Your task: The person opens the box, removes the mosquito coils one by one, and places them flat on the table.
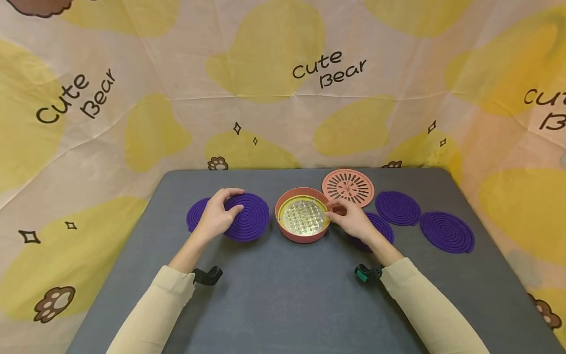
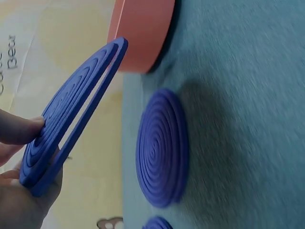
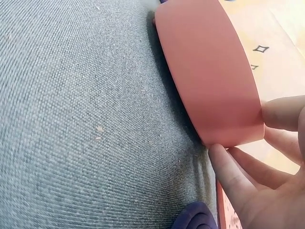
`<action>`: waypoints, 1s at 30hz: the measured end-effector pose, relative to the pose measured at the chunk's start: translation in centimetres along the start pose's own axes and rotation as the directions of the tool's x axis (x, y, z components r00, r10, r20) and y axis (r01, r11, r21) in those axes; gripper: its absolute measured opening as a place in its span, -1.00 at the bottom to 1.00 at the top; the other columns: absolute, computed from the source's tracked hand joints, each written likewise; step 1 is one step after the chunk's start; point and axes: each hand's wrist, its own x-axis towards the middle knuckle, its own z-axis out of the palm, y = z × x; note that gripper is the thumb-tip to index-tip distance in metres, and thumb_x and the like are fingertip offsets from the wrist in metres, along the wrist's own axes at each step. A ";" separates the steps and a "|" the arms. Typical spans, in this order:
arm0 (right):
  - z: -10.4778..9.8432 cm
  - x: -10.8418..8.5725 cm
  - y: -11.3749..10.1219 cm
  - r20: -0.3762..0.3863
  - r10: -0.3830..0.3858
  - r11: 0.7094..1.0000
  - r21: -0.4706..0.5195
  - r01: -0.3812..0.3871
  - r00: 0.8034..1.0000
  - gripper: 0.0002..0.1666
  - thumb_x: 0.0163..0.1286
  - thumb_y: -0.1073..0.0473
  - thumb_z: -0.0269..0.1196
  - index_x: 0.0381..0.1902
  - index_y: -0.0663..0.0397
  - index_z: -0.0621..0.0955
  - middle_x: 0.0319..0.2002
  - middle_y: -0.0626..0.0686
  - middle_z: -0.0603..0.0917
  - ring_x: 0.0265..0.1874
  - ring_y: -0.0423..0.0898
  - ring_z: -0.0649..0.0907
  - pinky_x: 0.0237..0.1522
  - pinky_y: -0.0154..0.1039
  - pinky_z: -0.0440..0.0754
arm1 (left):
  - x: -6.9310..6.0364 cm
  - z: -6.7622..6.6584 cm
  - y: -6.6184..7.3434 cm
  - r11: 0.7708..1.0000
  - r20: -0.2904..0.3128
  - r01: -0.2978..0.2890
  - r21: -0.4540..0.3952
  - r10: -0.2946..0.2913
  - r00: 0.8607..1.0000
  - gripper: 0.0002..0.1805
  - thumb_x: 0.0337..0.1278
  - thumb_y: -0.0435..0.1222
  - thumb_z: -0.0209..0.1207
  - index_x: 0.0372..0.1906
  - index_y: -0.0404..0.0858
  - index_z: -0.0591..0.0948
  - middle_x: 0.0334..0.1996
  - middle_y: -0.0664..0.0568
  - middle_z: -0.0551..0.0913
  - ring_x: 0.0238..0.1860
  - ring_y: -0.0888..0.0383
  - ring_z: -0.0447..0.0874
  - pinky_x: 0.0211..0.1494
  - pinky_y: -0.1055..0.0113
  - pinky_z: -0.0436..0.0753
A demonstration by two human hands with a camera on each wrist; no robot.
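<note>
My left hand (image 1: pixel 214 219) pinches a purple mosquito coil (image 1: pixel 248 217) between thumb and fingers. Seen edge-on in the left wrist view, the raised coil (image 2: pixel 71 102) tilts and shows two layers with a gap between them. On the table below lies another purple mosquito coil (image 2: pixel 155 150). A round pink mosquito coil holder (image 1: pixel 302 239), with a yellow ring and a shiny mesh inside, stands between the hands. My right hand (image 1: pixel 355 221) grips its right side, thumb at the rim and fingers against the wall (image 3: pixel 209 76).
A slotted pink lid (image 1: pixel 349 200) lies behind the holder on the right. Purple mosquito coils (image 1: pixel 398 208) lie right of it, one partly hidden by the right hand. The grey table (image 1: pixel 283 300) meets a printed cloth backdrop (image 1: pixel 274 73) at the back.
</note>
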 end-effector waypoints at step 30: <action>0.0 0.3 0.4 -0.018 -0.008 1.000 -0.019 0.008 1.000 -0.58 0.49 0.10 0.30 0.19 0.19 0.60 0.10 0.21 0.66 0.11 0.15 0.65 0.09 0.07 0.63 | -4.9 -3.2 -8.1 0.971 -0.045 0.228 -0.072 -0.232 0.972 -0.56 0.29 -0.50 0.24 0.26 -0.41 0.55 0.29 -0.38 0.47 0.38 -0.29 0.31 0.44 -0.23 0.24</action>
